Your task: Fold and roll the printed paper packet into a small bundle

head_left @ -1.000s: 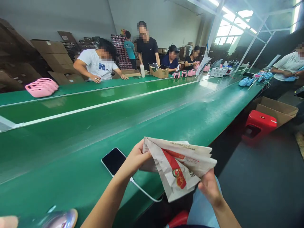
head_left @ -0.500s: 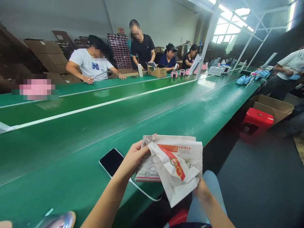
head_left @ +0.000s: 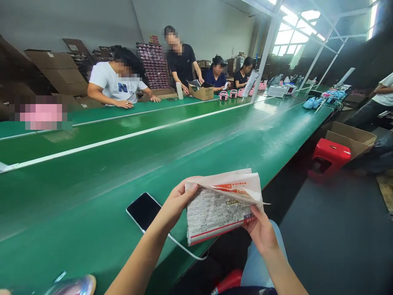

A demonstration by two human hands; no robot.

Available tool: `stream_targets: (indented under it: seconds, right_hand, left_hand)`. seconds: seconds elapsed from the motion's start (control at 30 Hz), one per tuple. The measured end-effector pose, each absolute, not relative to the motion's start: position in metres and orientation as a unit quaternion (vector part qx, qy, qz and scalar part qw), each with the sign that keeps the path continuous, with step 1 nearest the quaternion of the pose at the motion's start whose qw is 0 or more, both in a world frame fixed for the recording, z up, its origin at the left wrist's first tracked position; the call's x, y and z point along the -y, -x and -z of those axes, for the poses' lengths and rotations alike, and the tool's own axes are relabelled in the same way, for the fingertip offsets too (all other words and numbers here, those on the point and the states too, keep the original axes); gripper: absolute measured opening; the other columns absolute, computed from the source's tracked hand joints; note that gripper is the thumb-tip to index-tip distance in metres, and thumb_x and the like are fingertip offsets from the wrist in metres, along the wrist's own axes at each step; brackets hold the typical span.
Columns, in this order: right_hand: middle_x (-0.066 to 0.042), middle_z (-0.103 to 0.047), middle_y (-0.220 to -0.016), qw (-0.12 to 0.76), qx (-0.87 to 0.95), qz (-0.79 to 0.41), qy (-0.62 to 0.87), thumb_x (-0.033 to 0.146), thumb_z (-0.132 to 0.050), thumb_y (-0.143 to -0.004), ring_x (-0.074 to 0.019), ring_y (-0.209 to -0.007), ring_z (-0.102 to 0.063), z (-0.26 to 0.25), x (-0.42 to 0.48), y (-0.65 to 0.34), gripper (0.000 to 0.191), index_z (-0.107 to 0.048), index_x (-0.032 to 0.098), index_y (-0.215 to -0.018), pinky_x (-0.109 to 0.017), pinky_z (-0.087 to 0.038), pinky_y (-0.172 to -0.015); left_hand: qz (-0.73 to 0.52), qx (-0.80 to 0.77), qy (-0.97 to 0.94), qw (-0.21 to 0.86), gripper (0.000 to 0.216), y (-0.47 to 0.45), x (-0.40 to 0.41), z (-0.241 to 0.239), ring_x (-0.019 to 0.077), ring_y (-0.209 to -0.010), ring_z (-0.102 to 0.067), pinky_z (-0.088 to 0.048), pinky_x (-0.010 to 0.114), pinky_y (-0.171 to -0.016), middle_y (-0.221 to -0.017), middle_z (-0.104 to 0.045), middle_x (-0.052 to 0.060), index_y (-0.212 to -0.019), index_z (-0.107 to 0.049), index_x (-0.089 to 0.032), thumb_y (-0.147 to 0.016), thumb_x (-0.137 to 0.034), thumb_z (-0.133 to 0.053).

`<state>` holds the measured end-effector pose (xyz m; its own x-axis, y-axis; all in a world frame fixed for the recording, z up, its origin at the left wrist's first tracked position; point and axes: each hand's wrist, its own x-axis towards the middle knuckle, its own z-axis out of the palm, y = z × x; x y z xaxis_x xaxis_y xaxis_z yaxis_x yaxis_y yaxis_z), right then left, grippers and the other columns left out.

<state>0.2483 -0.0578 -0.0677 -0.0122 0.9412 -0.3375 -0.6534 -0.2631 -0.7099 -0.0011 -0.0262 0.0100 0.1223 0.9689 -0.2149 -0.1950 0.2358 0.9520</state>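
Observation:
I hold a folded white paper bag with red print and small text over the near edge of the green conveyor table. My left hand pinches its upper left edge, thumb on top. My right hand grips its lower right corner from below. The bag's top flap is folded over toward me. Just left of my left hand a black smartphone lies face up on the table, with a white cable running from it toward me.
Across the table several people sit or stand at work, with a cardboard box and small pink devices beside them. A red plastic stool and an open carton stand on the floor at right. A shiny object lies bottom left.
The bag has been folded and flattened: the hanging red-printed flap is now tucked over, showing the text side. My right hand moved up to the lower right corner.

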Motion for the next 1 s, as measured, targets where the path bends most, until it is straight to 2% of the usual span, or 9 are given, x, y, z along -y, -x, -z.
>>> stream_targets:
  seconds: [0.07,0.17,0.3,0.37,0.47,0.57,0.63,0.9,1.0]
  right_hand:
    - [-0.004,-0.072,-0.093,0.565,0.2,-0.694,0.399,0.052,-0.082,-0.069,-0.0195,-0.072,-0.067,0.07,0.058,-0.254,0.044,-0.07,0.022,-0.098,-0.029,-0.056,-0.058]
    - [-0.008,-0.072,-0.101,0.54,0.277,-0.678,0.414,0.057,-0.08,-0.071,-0.0231,-0.081,-0.069,0.074,0.056,-0.266,0.051,-0.068,0.021,-0.104,-0.031,-0.056,-0.065]
    - [-0.009,-0.067,-0.118,0.53,0.395,-0.632,0.405,0.048,-0.085,-0.069,-0.0256,-0.105,-0.066,0.074,0.051,-0.277,0.061,-0.063,0.022,-0.12,-0.033,-0.053,-0.088]
    - [-0.009,-0.066,-0.121,0.541,0.401,-0.622,0.4,0.044,-0.086,-0.068,-0.0251,-0.111,-0.063,0.071,0.049,-0.278,0.064,-0.061,0.023,-0.123,-0.032,-0.051,-0.094]
    - [-0.009,-0.069,-0.114,0.535,0.329,-0.667,0.401,0.039,-0.086,-0.069,-0.0258,-0.107,-0.066,0.067,0.049,-0.276,0.057,-0.062,0.022,-0.119,-0.036,-0.052,-0.093]
    - [-0.01,-0.073,-0.1,0.491,0.26,-0.738,0.382,0.038,-0.085,-0.07,-0.0286,-0.095,-0.07,0.064,0.049,-0.275,0.042,-0.069,0.018,-0.103,-0.043,-0.055,-0.088]
    - [-0.01,-0.073,-0.095,0.488,0.256,-0.743,0.381,0.036,-0.087,-0.067,-0.0285,-0.091,-0.07,0.063,0.049,-0.275,0.038,-0.071,0.017,-0.096,-0.043,-0.056,-0.086]
    - [-0.008,-0.073,-0.101,0.573,0.355,-0.562,0.48,0.04,-0.084,-0.072,-0.0235,-0.088,-0.069,0.058,0.054,-0.285,0.037,-0.075,0.02,-0.102,-0.033,-0.058,-0.077]
    - [-0.009,-0.073,-0.102,0.595,0.372,-0.496,0.511,0.041,-0.084,-0.072,-0.0226,-0.088,-0.069,0.057,0.055,-0.29,0.036,-0.076,0.018,-0.099,-0.03,-0.057,-0.077]
  left_hand:
    - [-0.459,-0.481,-0.406,0.627,0.064,0.001,0.025,-0.01,0.0199,-0.09,-0.065,-0.049,0.027,-0.078,-0.106,-0.069,0.011,-0.123,-0.057,-0.013,-0.077,-0.055,-0.073]
    - [-0.444,-0.498,-0.442,0.6,0.059,0.001,0.025,-0.013,0.0214,-0.092,-0.065,-0.048,0.029,-0.081,-0.106,-0.069,0.012,-0.118,-0.061,-0.011,-0.08,-0.054,-0.07]
    - [-0.406,-0.513,-0.547,0.522,0.052,0.002,0.027,-0.018,0.0251,-0.106,-0.061,-0.045,0.032,-0.092,-0.113,-0.068,0.011,-0.114,-0.067,-0.013,-0.084,-0.055,-0.065]
    - [-0.38,-0.505,-0.58,0.515,0.05,0.002,0.029,-0.02,0.0254,-0.107,-0.06,-0.045,0.033,-0.094,-0.114,-0.068,0.011,-0.114,-0.068,-0.014,-0.085,-0.055,-0.062]
    - [-0.352,-0.478,-0.583,0.555,0.05,0.001,0.032,-0.022,0.0223,-0.102,-0.061,-0.046,0.031,-0.091,-0.112,-0.068,0.01,-0.119,-0.066,-0.015,-0.087,-0.053,-0.061]
    - [-0.35,-0.469,-0.548,0.597,0.051,0.002,0.032,-0.022,0.0196,-0.096,-0.062,-0.047,0.028,-0.087,-0.108,-0.069,0.009,-0.122,-0.064,-0.015,-0.086,-0.051,-0.064]
    - [-0.361,-0.476,-0.533,0.6,0.051,0.003,0.032,-0.021,0.0194,-0.096,-0.062,-0.047,0.027,-0.086,-0.106,-0.07,0.009,-0.12,-0.065,-0.015,-0.085,-0.051,-0.065]
    - [-0.372,-0.456,-0.522,0.617,0.048,-0.004,0.029,-0.018,0.0172,-0.094,-0.062,-0.047,0.026,-0.085,-0.1,-0.07,0.007,-0.112,-0.068,-0.015,-0.082,-0.053,-0.069]
    - [-0.379,-0.461,-0.509,0.62,0.051,-0.006,0.028,-0.013,0.0132,-0.075,-0.06,-0.046,0.022,-0.066,-0.086,-0.068,0.005,-0.11,-0.068,-0.013,-0.081,-0.054,-0.07]
